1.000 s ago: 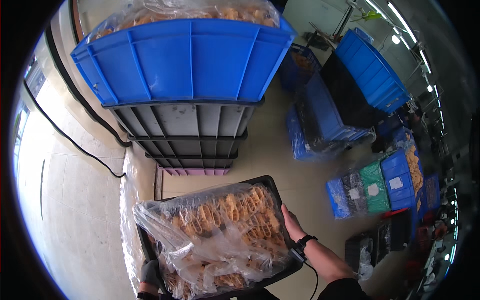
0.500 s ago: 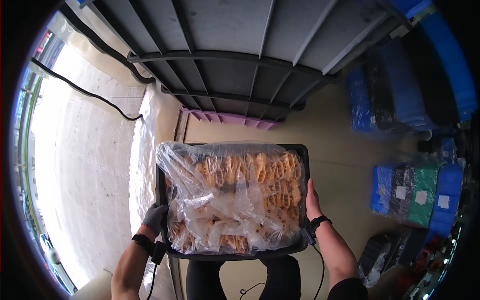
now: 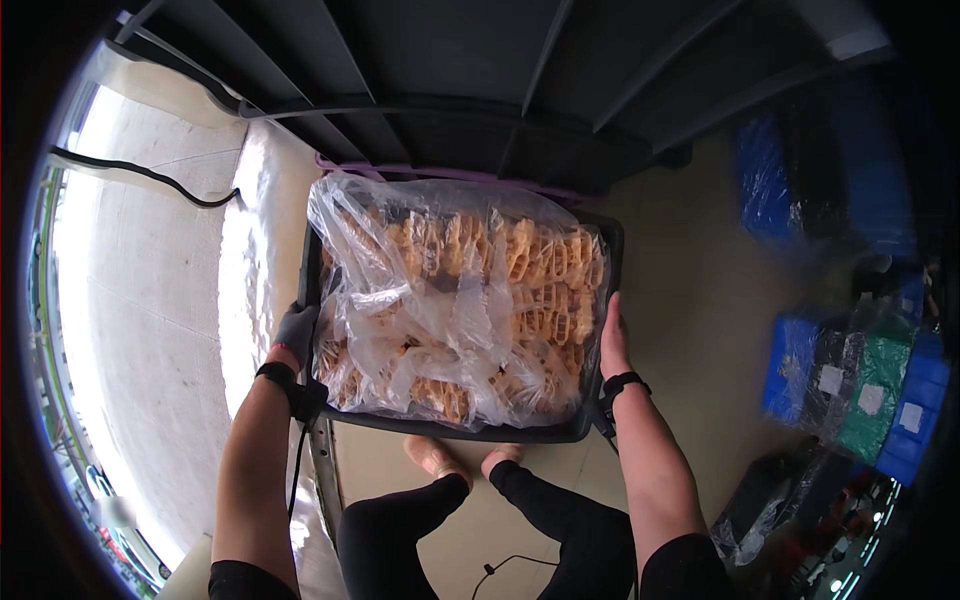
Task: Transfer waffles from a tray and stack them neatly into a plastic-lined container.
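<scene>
A shallow black crate [image 3: 510, 433] is held level in front of me by its two sides. Inside it lie rows of tan, ribbed moulded-looking pieces [image 3: 545, 252], under a crumpled clear plastic bag [image 3: 400, 300]; what exactly the pieces are I cannot make out. My left hand [image 3: 296, 330], in a dark grey glove, grips the left rim. Bare, my right hand [image 3: 614, 340] presses along the right wall, its fingers partly hidden behind it. The crate's far edge overlaps a purple crate rim [image 3: 520, 184] in the picture; whether they touch I cannot tell.
A tall stack of dark ribbed crates [image 3: 450, 65] rises just beyond the crate. Plastic-wrapped blue [image 3: 790, 370] and green [image 3: 872, 385] crates stand on the right. To the left, clear plastic sheeting [image 3: 245, 270] hangs beside bright paving, with a black cable [image 3: 150, 172]. My feet [image 3: 437, 458] are below.
The crate has moved away from my body, toward the dark stack, with both hands still holding it. My arms are stretched further out, and my feet have come into view.
</scene>
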Demonstrator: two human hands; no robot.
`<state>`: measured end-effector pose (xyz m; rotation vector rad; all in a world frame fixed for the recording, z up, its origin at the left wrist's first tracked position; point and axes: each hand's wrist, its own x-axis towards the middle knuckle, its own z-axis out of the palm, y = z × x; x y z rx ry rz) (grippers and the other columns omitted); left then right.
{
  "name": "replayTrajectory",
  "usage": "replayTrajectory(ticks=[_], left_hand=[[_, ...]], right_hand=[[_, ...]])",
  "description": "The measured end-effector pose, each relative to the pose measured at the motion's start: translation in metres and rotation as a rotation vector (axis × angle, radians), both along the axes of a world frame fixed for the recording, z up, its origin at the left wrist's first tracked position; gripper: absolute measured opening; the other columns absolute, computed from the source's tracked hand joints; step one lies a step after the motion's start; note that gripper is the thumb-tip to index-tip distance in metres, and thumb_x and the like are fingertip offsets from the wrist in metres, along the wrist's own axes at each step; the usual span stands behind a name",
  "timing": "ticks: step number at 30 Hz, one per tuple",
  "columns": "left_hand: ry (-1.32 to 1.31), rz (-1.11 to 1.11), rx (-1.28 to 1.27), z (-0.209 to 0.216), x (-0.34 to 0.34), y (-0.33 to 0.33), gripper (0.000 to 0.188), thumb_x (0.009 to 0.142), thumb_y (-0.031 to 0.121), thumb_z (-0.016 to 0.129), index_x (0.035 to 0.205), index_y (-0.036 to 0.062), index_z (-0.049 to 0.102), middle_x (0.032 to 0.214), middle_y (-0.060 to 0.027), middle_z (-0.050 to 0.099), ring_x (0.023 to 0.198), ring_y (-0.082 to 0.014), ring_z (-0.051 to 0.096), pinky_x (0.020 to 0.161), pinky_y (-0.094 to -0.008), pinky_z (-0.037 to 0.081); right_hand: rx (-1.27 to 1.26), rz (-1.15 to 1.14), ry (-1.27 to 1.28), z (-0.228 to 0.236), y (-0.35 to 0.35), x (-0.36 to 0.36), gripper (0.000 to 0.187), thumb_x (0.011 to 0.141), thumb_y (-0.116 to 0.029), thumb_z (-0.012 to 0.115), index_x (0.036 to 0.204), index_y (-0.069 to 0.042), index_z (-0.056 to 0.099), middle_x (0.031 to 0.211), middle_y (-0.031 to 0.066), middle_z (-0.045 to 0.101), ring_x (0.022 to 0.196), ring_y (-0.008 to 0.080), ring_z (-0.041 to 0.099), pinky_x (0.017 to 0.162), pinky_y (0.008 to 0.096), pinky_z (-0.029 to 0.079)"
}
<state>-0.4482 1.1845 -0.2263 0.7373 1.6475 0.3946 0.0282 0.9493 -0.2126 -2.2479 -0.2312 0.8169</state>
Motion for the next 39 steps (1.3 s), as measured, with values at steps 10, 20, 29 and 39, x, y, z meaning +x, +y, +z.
replayTrajectory(ticks=[10, 20, 29, 39], left_hand=[[0.182, -0.043, 0.149, -0.058, -0.037, -0.003, 0.047, 0.081, 0.013, 0.069, 0.123, 0.0080, 0.047, 0.099, -0.0077, 0.062, 0.087, -0.0193, 0.059, 0.075, -0.0335, 0.049], [0.441, -0.423, 0.210, 0.027, -0.059, -0.122, 0.088, 0.083, 0.020, 0.067, 0.148, -0.0024, 0.012, 0.136, -0.0238, 0.045, 0.123, -0.0309, 0.048, 0.104, -0.0340, 0.037], [0.005, -1.013, -0.206, 0.239, -0.029, -0.286, 0.038, 0.092, 0.028, 0.061, 0.125, 0.0090, 0.060, 0.110, -0.0094, 0.068, 0.103, -0.0155, 0.063, 0.090, -0.0298, 0.048], [-0.081, -1.112, -0.016, 0.343, -0.102, -0.303, 0.028, 0.093, 0.018, 0.051, 0.114, 0.0035, 0.064, 0.113, -0.0144, 0.066, 0.110, -0.0292, 0.060, 0.096, -0.0359, 0.047]], right_hand=[[0.001, 0.055, -0.222, -0.025, 0.010, -0.018, 0.077, 0.097, -0.060, 0.029, 0.107, 0.011, 0.057, 0.102, 0.0260, 0.064, 0.098, 0.0411, 0.059, 0.085, 0.0390, 0.045], [-0.036, -0.224, 0.505, 0.045, -0.032, -0.013, 0.094, 0.086, -0.076, 0.036, 0.146, -0.004, 0.028, 0.152, 0.0138, 0.029, 0.139, 0.0241, 0.030, 0.109, 0.0441, 0.027], [0.160, -0.676, 1.405, 0.244, -0.242, -0.128, 0.053, 0.094, -0.059, 0.042, 0.123, -0.016, 0.052, 0.126, 0.0081, 0.057, 0.118, 0.0257, 0.054, 0.092, 0.0461, 0.045], [-0.673, 0.185, 0.497, 0.389, -0.409, -0.048, 0.037, 0.092, -0.038, 0.055, 0.107, -0.005, 0.065, 0.094, 0.0069, 0.068, 0.084, 0.0150, 0.065, 0.078, 0.0309, 0.051]])
